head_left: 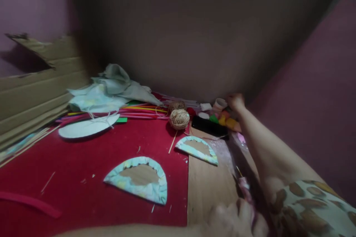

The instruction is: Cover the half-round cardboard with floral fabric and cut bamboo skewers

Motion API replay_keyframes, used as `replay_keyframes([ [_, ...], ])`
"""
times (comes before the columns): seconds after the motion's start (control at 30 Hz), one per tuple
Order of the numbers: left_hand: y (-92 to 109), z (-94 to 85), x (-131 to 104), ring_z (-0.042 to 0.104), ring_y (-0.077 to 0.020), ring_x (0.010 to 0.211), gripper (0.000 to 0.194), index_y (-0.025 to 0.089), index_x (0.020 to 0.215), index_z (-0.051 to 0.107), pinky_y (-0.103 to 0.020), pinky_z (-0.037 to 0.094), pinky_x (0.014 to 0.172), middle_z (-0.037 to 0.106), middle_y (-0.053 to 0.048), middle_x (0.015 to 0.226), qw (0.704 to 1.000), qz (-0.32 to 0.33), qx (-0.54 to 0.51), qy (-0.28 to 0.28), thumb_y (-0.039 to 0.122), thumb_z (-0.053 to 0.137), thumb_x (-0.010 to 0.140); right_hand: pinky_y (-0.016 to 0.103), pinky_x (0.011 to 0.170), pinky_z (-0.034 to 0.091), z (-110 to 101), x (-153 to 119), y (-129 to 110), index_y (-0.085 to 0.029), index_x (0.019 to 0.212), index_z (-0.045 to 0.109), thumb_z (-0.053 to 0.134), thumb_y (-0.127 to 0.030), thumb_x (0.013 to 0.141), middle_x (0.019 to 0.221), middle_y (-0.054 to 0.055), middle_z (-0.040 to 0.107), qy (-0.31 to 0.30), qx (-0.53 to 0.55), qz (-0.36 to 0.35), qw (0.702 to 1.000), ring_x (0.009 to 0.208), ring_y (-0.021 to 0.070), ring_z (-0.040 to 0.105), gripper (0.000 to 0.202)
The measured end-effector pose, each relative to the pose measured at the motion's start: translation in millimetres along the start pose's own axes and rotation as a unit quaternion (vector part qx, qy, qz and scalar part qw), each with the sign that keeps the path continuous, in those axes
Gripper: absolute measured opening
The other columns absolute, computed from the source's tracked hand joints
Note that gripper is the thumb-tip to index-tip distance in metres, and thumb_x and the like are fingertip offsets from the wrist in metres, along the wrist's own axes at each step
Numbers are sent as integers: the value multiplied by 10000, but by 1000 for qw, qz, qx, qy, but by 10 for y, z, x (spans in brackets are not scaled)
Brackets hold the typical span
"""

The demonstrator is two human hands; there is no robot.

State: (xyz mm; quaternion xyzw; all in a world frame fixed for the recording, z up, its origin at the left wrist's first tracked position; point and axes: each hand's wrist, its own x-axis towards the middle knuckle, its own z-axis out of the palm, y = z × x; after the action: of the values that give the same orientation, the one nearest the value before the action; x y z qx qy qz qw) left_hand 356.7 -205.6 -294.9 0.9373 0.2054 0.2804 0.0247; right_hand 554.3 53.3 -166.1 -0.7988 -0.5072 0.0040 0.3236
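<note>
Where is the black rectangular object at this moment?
In the head view, the black rectangular object lies right of centre, just right of the pale twine ball and beyond the farther half-round piece; the right hand is farther right.

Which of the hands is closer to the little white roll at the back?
Right. The right hand is just beside the white roll, on its right; the left hand is at the picture's bottom, well away.
</note>
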Motion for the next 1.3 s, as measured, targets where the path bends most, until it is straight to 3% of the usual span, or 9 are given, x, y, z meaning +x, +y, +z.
replay_keyframes([
  [0.1, -66, -145, -18, 579, -184, 610, 197, 140, 1018, 490, -271, 340, 347, 566, -63, 758, 998, 58, -5, 1, 229, 337, 932, 312, 742, 481, -96, -126, -30, -88, 856, 676, 640, -181, 770, 870, 135, 673, 42, 56, -3, 998, 848, 214, 625, 132],
  [0.23, -135, -355, 50, 595, -237, 747, 303, 101, 1093, 449, -288, 437, 401, 563, -104, 897, 994, 64, -33, -78, 282, 478, 851, 269, 557, 429, -309, -444, -177, -99, 749, 657, 639, -152, 673, 611, 46, 612, 72, 157, -25, 985, 567, 137, 559, 94],
  [0.53, 9, -388, 312, 625, -248, 861, 319, 99, 1168, 492, -331, 504, 614, 594, -173, 1068, 983, 4, -32, -181, 270, 416, 909, 210, 412, 340, -767, -1646, -523, -165, 630, 555, 677, -222, 605, 473, -52, 494, 34, 368, -69, 927, 407, 68, 429, 137],
  [0.63, -58, -535, 186, 569, -271, 1017, 307, 106, 1147, 526, -361, 495, 773, 591, -166, 1113, 986, 28, -21, -164, 284, 446, 911, 209, 415, 334, -777, -2064, -533, -176, 612, 541, 714, -235, 598, 469, -55, 491, -6, 439, -74, 895, 414, 70, 438, 183],
  [0.73, -233, -765, -14, 569, -232, 960, 230, 107, 1058, 569, -347, 478, 826, 616, -121, 1022, 988, 52, -3, -146, 221, 433, 912, 207, 428, 315, -688, -2394, -499, -173, 620, 557, 717, -257, 633, 483, -55, 494, -22, 450, -84, 889, 434, 65, 431, 181],
  [0.9, -616, -1056, -346, 567, -200, 800, 208, 115, 918, 586, -312, 481, 696, 605, -98, 915, 995, -36, 28, -93, 209, 400, 913, 223, 459, 345, -470, -2720, -499, -168, 638, 589, 695, -276, 650, 482, -51, 514, -37, 441, -51, 895, 453, 76, 436, 151],
  [1.07, -971, -1300, -443, 559, -153, 724, 171, 151, 838, 609, -265, 439, 675, 623, -47, 810, 989, -132, -56, -35, 200, 453, 888, 234, 480, 374, -350, -2821, -561, -167, 668, 615, 652, -286, 695, 539, -31, 558, -87, 448, -55, 888, 481, 85, 467, 128],
  [1.17, -1163, -1523, -411, 515, -116, 622, 207, 150, 754, 595, -223, 400, 600, 586, -6, 670, 970, -201, -131, 35, 254, 471, 883, 234, 475, 375, -284, -2863, -567, -168, 713, 622, 606, -322, 751, 588, -20, 577, -112, 463, -65, 877, 492, 88, 478, 160],
  [1.3, -1257, -1689, -425, 405, -72, 463, 260, 147, 630, 522, -182, 313, 454, 457, 51, 509, 899, -298, -313, 75, 313, 528, 830, 234, 486, 368, -202, -2948, -551, -167, 719, 633, 621, -345, 768, 591, -18, 575, -164, 457, -68, 871, 499, 90, 479, 185],
])
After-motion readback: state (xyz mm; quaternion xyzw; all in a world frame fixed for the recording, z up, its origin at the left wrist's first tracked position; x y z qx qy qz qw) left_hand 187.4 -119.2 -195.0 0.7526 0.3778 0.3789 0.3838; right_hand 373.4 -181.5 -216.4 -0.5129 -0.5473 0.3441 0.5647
